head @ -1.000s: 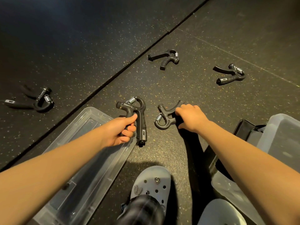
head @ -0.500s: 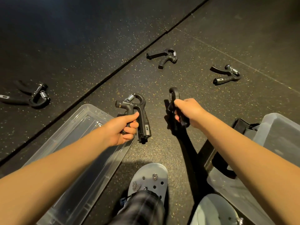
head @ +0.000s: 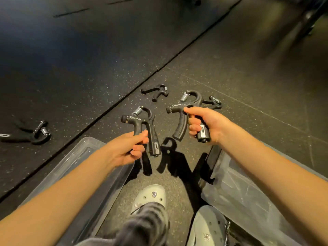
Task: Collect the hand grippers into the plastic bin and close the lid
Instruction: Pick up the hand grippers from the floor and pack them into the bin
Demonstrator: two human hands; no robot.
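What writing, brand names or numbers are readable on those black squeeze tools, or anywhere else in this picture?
Nothing reads clearly.
Pale scale marks on the bar of the left-held gripper: too blurred.
Same marks on the right-held gripper: too blurred.
Small pale panels on both handles: too small to read.

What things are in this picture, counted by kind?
Grippers: 5 (left-held gripper, right-held gripper, far gripper, far-right gripper, far-left gripper)
Clear plastic pieces: 2 (left piece, right piece)
Shoes: 2 (left shoe, right shoe)
Total: 9
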